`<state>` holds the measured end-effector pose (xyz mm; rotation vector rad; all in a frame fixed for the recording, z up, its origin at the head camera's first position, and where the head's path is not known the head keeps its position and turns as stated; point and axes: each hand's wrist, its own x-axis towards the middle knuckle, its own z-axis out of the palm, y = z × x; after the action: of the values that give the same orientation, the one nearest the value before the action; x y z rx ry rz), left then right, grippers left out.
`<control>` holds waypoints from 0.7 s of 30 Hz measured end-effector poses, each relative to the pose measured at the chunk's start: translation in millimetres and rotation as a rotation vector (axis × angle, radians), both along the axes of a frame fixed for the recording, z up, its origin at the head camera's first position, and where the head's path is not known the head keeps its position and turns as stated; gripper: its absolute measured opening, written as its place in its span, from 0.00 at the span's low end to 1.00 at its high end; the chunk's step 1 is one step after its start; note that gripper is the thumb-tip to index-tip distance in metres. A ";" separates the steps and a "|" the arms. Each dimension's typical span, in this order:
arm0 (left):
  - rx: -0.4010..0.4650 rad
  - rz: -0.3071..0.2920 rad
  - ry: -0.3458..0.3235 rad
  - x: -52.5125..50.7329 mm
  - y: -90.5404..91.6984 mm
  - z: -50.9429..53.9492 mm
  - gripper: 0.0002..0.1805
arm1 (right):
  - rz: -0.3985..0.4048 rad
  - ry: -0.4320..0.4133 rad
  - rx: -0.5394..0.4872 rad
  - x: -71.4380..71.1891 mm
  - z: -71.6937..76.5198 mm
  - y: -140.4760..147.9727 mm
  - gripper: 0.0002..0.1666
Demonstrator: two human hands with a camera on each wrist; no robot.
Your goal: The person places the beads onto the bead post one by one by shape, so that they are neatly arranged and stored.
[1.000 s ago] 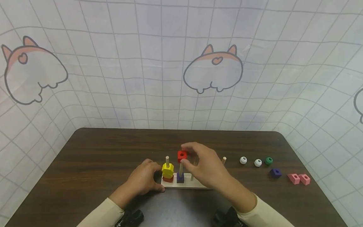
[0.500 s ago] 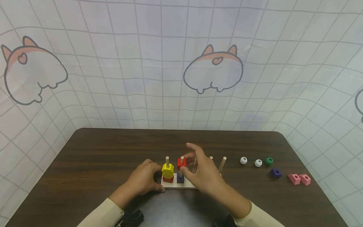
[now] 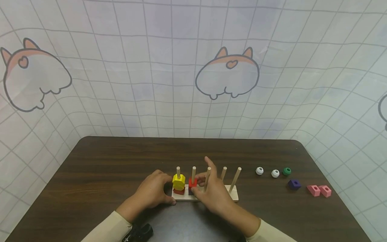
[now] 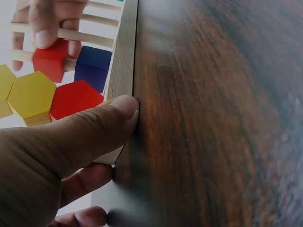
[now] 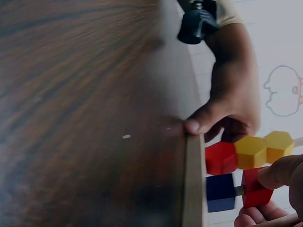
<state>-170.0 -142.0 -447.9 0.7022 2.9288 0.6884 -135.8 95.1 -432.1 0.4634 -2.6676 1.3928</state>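
Note:
A pale wooden peg board [image 3: 234,195] with several upright pegs lies on the table. My left hand [image 3: 151,191] grips its left end, thumb against the front edge in the left wrist view. On the leftmost peg, yellow hexagonal blocks [image 3: 179,182] sit above a red hexagonal block [image 4: 76,100]. My right hand [image 3: 215,195] pinches a red square block [image 5: 255,188] between thumb and fingers, threaded on the second peg. Below it on that peg is a dark blue square block [image 4: 93,68]; the wrist views show a small gap between them.
To the right lie two white beads [image 3: 259,171], a green bead [image 3: 286,171], a dark blue block [image 3: 294,184] and two pink blocks [image 3: 313,190]. Three more pegs [image 3: 235,179] rise right of the second one. A patterned curtain [image 3: 181,84] stands behind the table.
My right hand has lowered the red square block from the top of the second peg down along it, close to the blue block. The left hand has stayed in place.

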 end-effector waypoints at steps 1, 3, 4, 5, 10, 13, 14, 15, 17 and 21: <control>-0.005 0.002 -0.005 0.0 0.2 0.4 0.31 | 0.004 0.004 0.002 0.0 -2.2 0.0 0.62; -0.010 0.012 -0.014 -0.1 0.5 0.7 0.32 | 0.007 0.012 0.002 0.2 -5.7 0.1 0.62; -0.013 0.015 -0.017 -0.2 0.7 0.8 0.32 | 0.006 0.015 0.003 0.3 -7.2 0.2 0.61; -0.015 0.018 -0.019 -0.2 0.9 1.0 0.32 | 0.005 0.016 0.002 0.5 -8.2 0.4 0.61; -0.015 0.024 -0.027 -0.4 0.6 0.7 0.33 | 0.008 0.033 0.030 1.4 -10.1 1.8 0.61; -0.015 0.028 -0.031 -0.6 0.3 0.0 0.33 | 0.036 0.036 0.054 4.1 -9.6 5.1 0.60; -0.014 0.027 -0.031 -0.6 0.3 0.1 0.33 | 0.046 0.038 0.059 5.4 -9.1 6.7 0.57; -0.015 0.024 -0.029 -0.5 0.4 0.1 0.33 | 0.059 0.036 0.067 7.1 -8.8 8.7 0.53; -0.016 0.025 -0.032 -0.6 0.6 0.0 0.32 | 0.084 0.032 0.094 11.2 -7.9 13.4 0.50; -0.020 0.029 -0.041 -0.1 1.2 0.9 0.32 | 0.136 0.042 0.170 20.7 -7.7 25.8 0.51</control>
<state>-170.1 -140.8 -447.0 0.6369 2.9104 0.6669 -115.1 120.9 -439.8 0.6937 -2.7786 1.1770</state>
